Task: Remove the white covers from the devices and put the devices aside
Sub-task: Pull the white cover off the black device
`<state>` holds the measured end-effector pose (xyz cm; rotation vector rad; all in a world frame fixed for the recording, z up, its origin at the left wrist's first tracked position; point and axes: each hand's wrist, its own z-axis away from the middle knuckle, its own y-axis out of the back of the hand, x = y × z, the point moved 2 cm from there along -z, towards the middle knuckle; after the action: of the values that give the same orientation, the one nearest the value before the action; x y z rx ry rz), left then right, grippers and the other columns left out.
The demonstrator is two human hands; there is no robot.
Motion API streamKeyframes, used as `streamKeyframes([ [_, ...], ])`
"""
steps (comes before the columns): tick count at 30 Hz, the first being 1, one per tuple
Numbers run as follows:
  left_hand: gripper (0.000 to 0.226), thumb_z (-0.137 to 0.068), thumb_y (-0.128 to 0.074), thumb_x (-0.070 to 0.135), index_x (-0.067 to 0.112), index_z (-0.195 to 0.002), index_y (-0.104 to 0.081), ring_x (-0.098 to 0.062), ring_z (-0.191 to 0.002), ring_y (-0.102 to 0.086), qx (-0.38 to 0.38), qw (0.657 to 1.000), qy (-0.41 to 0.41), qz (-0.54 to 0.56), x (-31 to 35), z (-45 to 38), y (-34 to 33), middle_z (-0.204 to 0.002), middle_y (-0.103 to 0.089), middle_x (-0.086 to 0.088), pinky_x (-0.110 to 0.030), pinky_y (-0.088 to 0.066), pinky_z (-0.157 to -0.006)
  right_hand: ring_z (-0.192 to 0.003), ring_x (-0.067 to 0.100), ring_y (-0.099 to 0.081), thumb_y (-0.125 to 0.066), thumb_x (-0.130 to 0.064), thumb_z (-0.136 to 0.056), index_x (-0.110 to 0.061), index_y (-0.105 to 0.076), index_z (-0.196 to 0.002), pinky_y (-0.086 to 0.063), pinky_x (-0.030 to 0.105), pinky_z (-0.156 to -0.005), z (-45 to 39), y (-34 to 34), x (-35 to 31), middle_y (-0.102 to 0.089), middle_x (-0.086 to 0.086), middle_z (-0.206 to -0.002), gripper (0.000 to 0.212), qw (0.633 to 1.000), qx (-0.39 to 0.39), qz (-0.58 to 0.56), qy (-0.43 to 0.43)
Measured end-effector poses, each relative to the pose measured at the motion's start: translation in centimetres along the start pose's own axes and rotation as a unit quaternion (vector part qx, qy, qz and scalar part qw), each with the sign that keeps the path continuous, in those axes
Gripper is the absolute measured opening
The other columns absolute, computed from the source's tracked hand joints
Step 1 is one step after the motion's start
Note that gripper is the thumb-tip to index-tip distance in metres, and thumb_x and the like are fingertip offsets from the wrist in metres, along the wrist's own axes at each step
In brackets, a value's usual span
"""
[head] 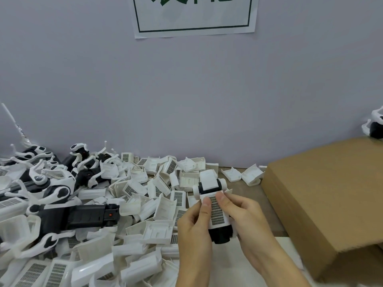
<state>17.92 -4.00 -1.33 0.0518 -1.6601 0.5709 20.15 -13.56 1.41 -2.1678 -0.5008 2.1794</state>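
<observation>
both the left hand [193,222] and right hand [246,216] grip the device [215,206] between them.

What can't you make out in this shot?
- Head view: wall sign, cut off by the top edge.
- Underside of the held device, hidden by left hand and right hand.
- Device at the right edge, cut off.
- Cardboard box contents, covered by its flap.

Edges and hands hide much

The wall sign [194,15] is cut off at the top, its green characters unreadable. The device [215,206] held in both hands is partly hidden by fingers [222,200]. Another device [375,127] runs off the right edge. The cardboard box [323,201] covers the tabletop [271,212] beneath it.
</observation>
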Motion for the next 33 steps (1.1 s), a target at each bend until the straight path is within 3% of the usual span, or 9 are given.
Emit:
streamKeyframes([
  [4,0.030,-0.098,-0.059,0.023,0.022,-0.079,-0.082,-0.019,-0.076,-0.072,0.026,0.999,-0.020,-0.023,-0.5,-0.4,0.5,-0.079,-0.078,-0.008,-0.029,-0.053,-0.068,-0.081,0.025,-0.076,-0.070,-0.018,-0.090,-0.016,-0.082,-0.084,-0.060,0.030,-0.065,-0.1,-0.4,0.7,-0.078,0.010,-0.086,0.014,0.998,0.054,0.029,0.028],
  [8,0.031,-0.099,-0.061,0.021,0.025,-0.076,-0.082,-0.016,-0.075,-0.073,0.047,0.996,-0.041,-0.064,-0.4,-0.3,0.8,-0.077,-0.078,-0.003,-0.031,-0.054,-0.069,-0.081,0.022,-0.076,-0.068,-0.017,-0.093,-0.017,-0.081,-0.082,-0.061,0.035,-0.073,-0.3,-0.4,0.9,-0.078,0.005,-0.083,0.017,0.994,0.072,0.073,0.048],
  [13,0.026,-0.081,-0.065,0.042,0.024,-0.086,-0.083,-0.019,-0.082,-0.076,-0.005,1.000,-0.010,-0.003,-0.2,0.0,0.1,-0.085,-0.079,-0.006,-0.035,-0.059,-0.074,-0.081,0.024,-0.076,-0.065,-0.028,-0.093,-0.015,-0.081,-0.084,-0.060,0.029,-0.065,-0.4,-0.1,1.1,-0.078,0.012,-0.085,0.022,0.998,0.058,-0.004,0.026],
  [16,0.013,-0.089,-0.070,0.026,0.025,-0.089,-0.083,-0.018,-0.087,-0.076,-0.008,1.000,-0.013,-0.020,-0.3,-0.1,0.2,-0.088,-0.079,-0.004,-0.038,-0.058,-0.081,-0.083,0.026,-0.076,-0.065,-0.034,-0.089,-0.014,-0.081,-0.087,-0.060,0.030,-0.064,-0.6,0.3,1.3,-0.078,0.013,-0.088,0.026,0.998,0.059,-0.024,0.019],
  [18,0.015,-0.092,-0.069,0.017,0.022,-0.089,-0.083,-0.018,-0.088,-0.075,0.010,0.999,-0.021,-0.041,-0.4,-0.3,0.3,-0.089,-0.079,-0.003,-0.040,-0.058,-0.086,-0.091,0.025,-0.076,-0.067,-0.031,-0.085,-0.014,-0.081,-0.093,-0.060,0.028,-0.069,-0.6,0.7,1.3,-0.078,0.012,-0.096,0.023,0.999,0.016,-0.042,0.020],
  [22,0.019,-0.094,-0.068,0.012,0.027,-0.090,-0.078,-0.012,-0.088,-0.074,0.058,0.995,-0.030,-0.073,-0.5,-0.4,0.6,-0.087,-0.079,0.005,-0.037,-0.058,-0.087,-0.093,0.013,-0.074,-0.065,-0.009,-0.094,-0.020,-0.078,-0.100,-0.056,0.018,-0.072,-0.5,0.8,1.3,-0.079,-0.002,-0.096,0.018,0.995,0.008,0.075,0.068],
  [26,0.018,-0.093,-0.068,0.011,0.025,-0.092,-0.079,-0.012,-0.088,-0.074,0.064,0.995,-0.040,-0.073,-0.4,-0.5,1.0,-0.088,-0.079,0.004,-0.040,-0.058,-0.088,-0.087,0.010,-0.074,-0.064,-0.006,-0.095,-0.019,-0.078,-0.099,-0.054,0.016,-0.070,-0.5,0.5,1.2,-0.079,-0.004,-0.092,0.019,0.991,0.019,0.101,0.089],
  [29,0.014,-0.093,-0.068,0.017,0.017,-0.100,-0.080,-0.022,-0.094,-0.074,0.032,0.999,-0.015,-0.031,-0.5,-0.5,0.8,-0.093,-0.079,-0.003,-0.046,-0.057,-0.091,-0.094,0.015,-0.074,-0.067,-0.017,-0.093,-0.018,-0.079,-0.103,-0.057,0.022,-0.073,-0.7,0.8,1.1,-0.079,0.001,-0.097,0.016,0.996,0.010,0.054,0.067],
  [33,0.019,-0.093,-0.068,0.011,0.025,-0.101,-0.078,-0.016,-0.095,-0.074,0.002,0.999,-0.009,-0.047,-0.7,-0.3,0.4,-0.095,-0.079,0.001,-0.030,-0.054,-0.083,-0.101,0.020,-0.073,-0.066,-0.021,-0.092,-0.018,-0.078,-0.108,-0.060,0.037,-0.084,-0.8,1.6,1.3,-0.078,0.003,-0.102,0.020,0.998,0.011,0.030,0.046],
])
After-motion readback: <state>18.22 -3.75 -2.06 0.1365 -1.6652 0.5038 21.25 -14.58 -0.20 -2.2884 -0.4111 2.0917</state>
